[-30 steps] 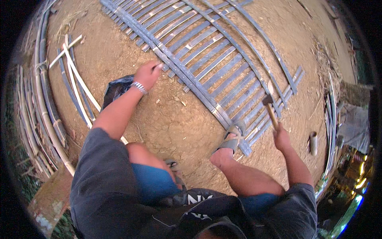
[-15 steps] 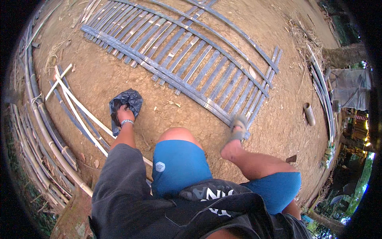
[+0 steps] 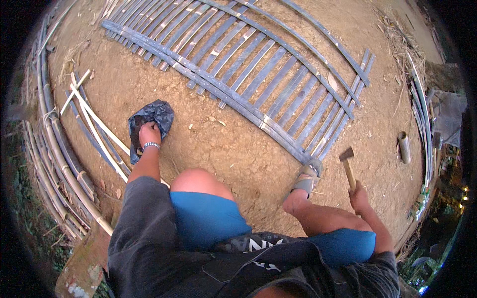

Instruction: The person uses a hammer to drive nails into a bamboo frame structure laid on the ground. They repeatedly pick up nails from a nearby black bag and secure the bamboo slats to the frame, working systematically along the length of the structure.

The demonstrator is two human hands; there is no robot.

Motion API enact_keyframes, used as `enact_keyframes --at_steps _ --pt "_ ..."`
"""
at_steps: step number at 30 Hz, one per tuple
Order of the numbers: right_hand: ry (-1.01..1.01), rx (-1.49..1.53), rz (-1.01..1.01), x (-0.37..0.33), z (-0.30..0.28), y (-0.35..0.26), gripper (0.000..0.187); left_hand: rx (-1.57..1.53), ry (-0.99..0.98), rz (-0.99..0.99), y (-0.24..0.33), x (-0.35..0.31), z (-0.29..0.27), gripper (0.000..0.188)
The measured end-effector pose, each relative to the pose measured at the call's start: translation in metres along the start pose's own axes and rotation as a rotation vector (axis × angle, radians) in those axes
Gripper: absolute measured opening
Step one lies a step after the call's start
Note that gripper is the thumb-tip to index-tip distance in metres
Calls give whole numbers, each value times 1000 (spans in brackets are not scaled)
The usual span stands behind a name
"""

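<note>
At lower right, the right hand (image 3: 358, 199) grips a hammer (image 3: 349, 172), fingers wrapped round its handle. At left, the left hand (image 3: 149, 134) reaches into a black plastic bag (image 3: 163, 115); whether its fingers pinch anything, I cannot tell. Across the top, a dark slatted panel (image 3: 223, 92) lies on the ground (image 3: 238, 159).

Crumpled black plastic bag (image 3: 164, 113), mouth open, left of centre; wooden-handled hammer (image 3: 350, 171), dark head uppermost, slanting, lower right; dark slatted panel (image 3: 228, 94), lying flat, across the top
</note>
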State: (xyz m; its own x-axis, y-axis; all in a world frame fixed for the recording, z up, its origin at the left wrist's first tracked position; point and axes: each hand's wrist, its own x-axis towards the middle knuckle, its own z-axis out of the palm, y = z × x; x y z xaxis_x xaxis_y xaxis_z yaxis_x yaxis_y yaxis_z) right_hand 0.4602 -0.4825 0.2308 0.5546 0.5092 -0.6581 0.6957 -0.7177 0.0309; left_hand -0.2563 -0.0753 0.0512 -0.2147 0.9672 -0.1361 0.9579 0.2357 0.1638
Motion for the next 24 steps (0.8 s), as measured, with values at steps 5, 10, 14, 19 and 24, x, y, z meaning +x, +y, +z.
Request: enact_keyframes --at_steps 5,10,14,19,24 --pt "-78 -32 -376 53 -52 -141 51 80 -32 39 28 -15 -7 20" --pt "-173 296 -652 113 15 -270 44 82 11 -54 21 -7 4 18" --pt "-143 740 -559 131 75 -379 36 -9 76 -48 27 -17 -13 20" --pt "-137 1091 -365 163 104 -425 30 -179 316 281 46 -58 -60 3" --pt "-73 1064 -338 154 104 -433 28 -338 114 539 56 -88 -72 9"
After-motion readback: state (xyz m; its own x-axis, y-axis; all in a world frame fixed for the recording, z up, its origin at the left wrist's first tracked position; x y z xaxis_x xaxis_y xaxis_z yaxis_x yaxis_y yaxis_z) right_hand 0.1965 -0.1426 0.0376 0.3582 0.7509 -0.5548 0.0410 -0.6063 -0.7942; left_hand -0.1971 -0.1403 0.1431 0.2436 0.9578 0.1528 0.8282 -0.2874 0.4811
